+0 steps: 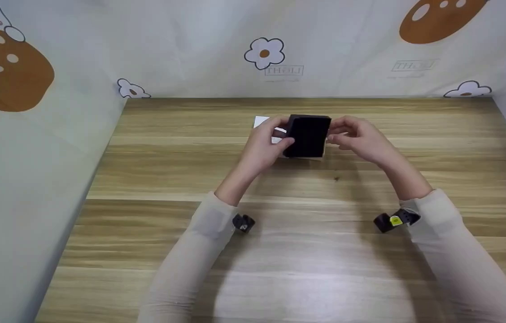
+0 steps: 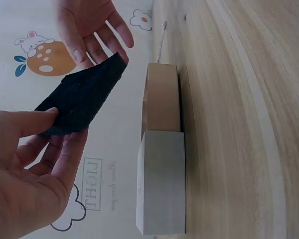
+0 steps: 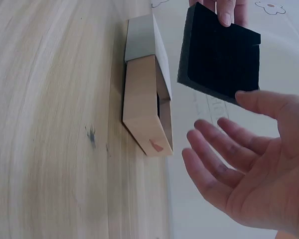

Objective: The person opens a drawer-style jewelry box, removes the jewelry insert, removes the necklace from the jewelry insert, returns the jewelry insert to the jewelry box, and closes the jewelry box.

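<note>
A flat black foam pad [image 1: 309,138] with a slit near one corner is held up over a box. My left hand [image 1: 262,146] pinches it at one edge, thumb [image 2: 47,117] on one face and fingers on the other. At the opposite edge is my right hand [image 3: 259,169], its fingers spread loosely. Its thumb tip overlaps the pad's corner in the right wrist view; whether it touches is unclear. Behind and below the pad stands the box, a white sleeve [image 2: 164,184] with a tan drawer [image 3: 139,94] pulled partly out. Something dark shows inside the drawer.
The box rests on a wood-grain table [image 1: 307,260] near its back edge. A thin cord [image 2: 162,42] lies beyond the drawer's end. Printed cloth [image 1: 199,49] rises behind and beside the table. Both wrists wear small black cameras [image 1: 244,223].
</note>
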The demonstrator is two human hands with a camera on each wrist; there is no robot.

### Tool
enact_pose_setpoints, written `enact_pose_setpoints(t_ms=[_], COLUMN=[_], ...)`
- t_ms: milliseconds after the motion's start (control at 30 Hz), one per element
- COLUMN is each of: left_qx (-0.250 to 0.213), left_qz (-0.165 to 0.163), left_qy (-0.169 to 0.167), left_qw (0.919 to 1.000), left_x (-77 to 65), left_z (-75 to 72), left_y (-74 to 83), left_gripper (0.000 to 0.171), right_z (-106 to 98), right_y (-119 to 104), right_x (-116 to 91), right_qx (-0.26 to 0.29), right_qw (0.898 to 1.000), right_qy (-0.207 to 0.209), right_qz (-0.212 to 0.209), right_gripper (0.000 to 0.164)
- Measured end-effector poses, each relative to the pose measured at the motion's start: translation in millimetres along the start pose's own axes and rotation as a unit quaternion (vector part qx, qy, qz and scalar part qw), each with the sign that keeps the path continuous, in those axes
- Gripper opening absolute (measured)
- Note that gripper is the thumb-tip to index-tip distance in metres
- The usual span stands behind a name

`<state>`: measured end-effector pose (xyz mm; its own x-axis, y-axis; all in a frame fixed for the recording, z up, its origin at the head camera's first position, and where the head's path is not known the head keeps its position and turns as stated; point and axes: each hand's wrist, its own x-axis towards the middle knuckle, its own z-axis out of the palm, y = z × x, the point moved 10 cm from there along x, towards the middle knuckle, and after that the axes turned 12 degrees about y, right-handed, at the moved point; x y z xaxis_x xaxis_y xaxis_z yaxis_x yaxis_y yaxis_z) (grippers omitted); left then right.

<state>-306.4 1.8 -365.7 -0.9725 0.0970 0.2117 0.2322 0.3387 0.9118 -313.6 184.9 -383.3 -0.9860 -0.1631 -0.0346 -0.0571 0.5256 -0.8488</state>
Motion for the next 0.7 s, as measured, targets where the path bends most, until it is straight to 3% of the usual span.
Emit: enact_pose_setpoints(t_ms=[367, 700], left_qx=[0.003, -0.001], left_qz=[-0.009, -0.018], left_qy=[-0.009, -0.013], left_qw=[0.9999, 0.9998], left_x=[-1.5, -1.0], left_z=[3.7, 1.2], left_y=[-3.6, -7.3], left_gripper=[0.036, 0.037], right_z=[8.8, 8.6], right_y=[-2.4, -2.5], right_x=[1.8, 4.3], right_qx=[0.068, 0.097], right_qw=[0.998, 0.995], right_qy=[0.007, 0.023], right_qz=[0.002, 0.006], right_gripper=[0.026, 0.015])
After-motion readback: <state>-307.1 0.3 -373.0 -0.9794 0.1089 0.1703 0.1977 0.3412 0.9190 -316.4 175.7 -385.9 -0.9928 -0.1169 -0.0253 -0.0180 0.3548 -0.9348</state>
